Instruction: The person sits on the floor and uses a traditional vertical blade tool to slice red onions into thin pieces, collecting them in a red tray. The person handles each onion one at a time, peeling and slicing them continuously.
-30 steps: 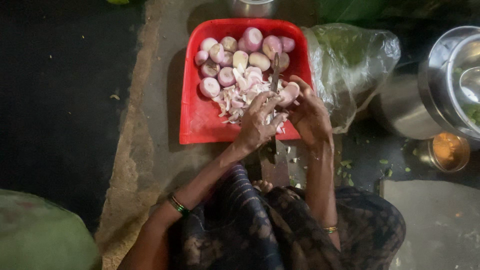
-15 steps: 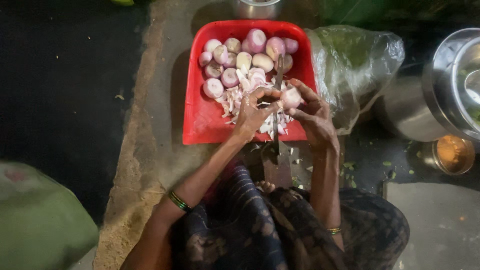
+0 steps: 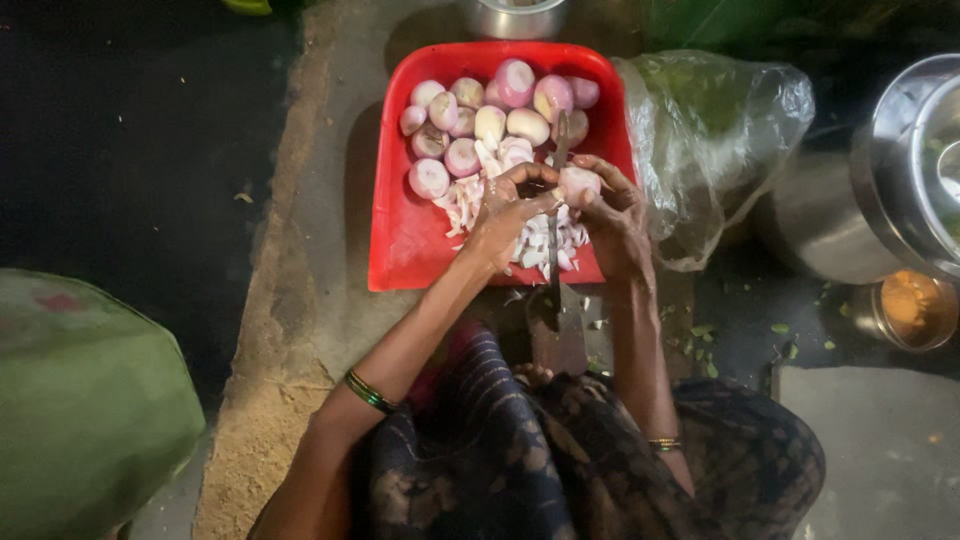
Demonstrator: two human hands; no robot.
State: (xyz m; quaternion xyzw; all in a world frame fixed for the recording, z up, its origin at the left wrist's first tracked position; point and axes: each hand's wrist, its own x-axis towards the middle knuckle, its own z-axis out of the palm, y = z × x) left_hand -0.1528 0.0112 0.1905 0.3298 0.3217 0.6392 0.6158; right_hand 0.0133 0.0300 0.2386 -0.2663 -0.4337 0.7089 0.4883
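Note:
A red plastic tray (image 3: 400, 230) sits on the ground ahead, holding several peeled pinkish onions (image 3: 470, 125) at its far end and a heap of cut onion pieces (image 3: 465, 200) in the middle. An upright floor-mounted blade (image 3: 556, 205) rises between my hands over the tray's near edge. My right hand (image 3: 610, 215) grips a peeled onion (image 3: 580, 183) against the blade. My left hand (image 3: 505, 210) pinches the same onion from the other side, fingers curled on it.
A crumpled clear plastic bag (image 3: 715, 130) lies right of the tray. Steel pots (image 3: 900, 170) stand at the far right, with a small bowl of orange powder (image 3: 905, 305) nearby. A steel vessel (image 3: 515, 15) sits beyond the tray. A green cloth mass (image 3: 85, 400) fills the lower left.
Both hands lifted slightly off the pile of cut pieces and brought the onion up against the blade; my left fingers closed in onto the onion.

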